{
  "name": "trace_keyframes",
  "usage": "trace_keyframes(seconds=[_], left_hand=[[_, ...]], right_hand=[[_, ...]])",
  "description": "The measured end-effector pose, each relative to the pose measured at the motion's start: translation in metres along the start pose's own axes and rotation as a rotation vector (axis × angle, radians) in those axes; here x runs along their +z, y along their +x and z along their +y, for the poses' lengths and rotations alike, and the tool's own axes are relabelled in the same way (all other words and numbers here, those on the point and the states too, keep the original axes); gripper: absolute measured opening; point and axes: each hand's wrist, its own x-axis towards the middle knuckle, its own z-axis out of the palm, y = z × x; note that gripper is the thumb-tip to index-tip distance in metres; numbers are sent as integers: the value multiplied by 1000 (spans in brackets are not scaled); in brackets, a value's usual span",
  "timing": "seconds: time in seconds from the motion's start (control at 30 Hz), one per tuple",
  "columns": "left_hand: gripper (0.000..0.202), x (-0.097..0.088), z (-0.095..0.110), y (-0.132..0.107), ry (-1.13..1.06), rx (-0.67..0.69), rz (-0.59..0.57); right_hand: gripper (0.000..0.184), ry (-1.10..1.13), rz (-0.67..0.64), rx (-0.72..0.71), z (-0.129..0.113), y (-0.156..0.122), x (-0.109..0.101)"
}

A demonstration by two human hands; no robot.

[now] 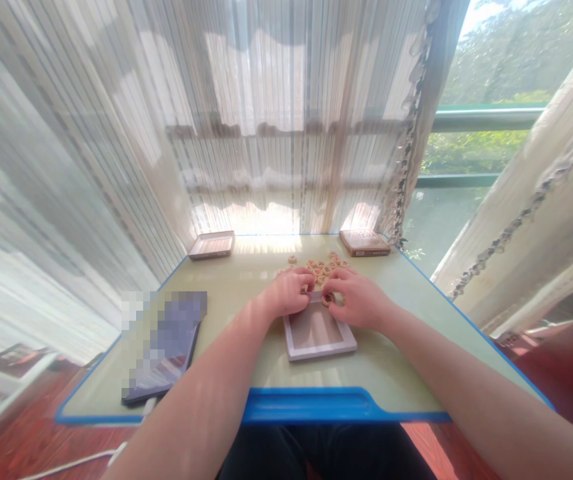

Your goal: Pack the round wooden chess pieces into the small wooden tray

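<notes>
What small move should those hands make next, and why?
Perhaps lower the piece in the right hand into the tray: it is held right by the tray's far rim, while other pieces lie heaped just beyond.

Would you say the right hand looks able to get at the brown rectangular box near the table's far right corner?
Probably yes: the way from the right hand to the brown rectangular box looks free, the round tan pieces lying further left, though the fingers seem to hold one.
</notes>
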Motion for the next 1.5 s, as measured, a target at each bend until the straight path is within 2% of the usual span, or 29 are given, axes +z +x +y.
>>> trace_keyframes(seconds=[0.27,0.53,0.67,0.8,0.87,0.97,1.03,1.17,1.3,1.5], left_hand=[[14,-1,3,0,-4,55,26],[17,0,1,0,-22,46,26],[17,-1,2,0,-33,36,15],[19,-2,3,1,-27,32,15],[22,-2,2,1,-19,39,10],[30,-3,2,0,-12,42,-15],[33,-4,4,0,-11,32,-22],[28,-5,7,1,-9,12,-23],[20,-3,8,2,30,-37,-5],[29,-3,5,1,54,-75,8]], right_hand=[[15,33,-21,-23,3,0,2],[17,93,-22,0,6,-1,2],[20,119,123,-16,12,2,1],[30,47,298,85,33,12,8],[36,11,243,80,43,16,13],[39,24,65,7,51,19,19],[39,28,17,29,52,18,19],[38,-11,97,131,54,18,18],[35,-1,113,96,58,18,20],[29,13,127,141,58,17,17]])
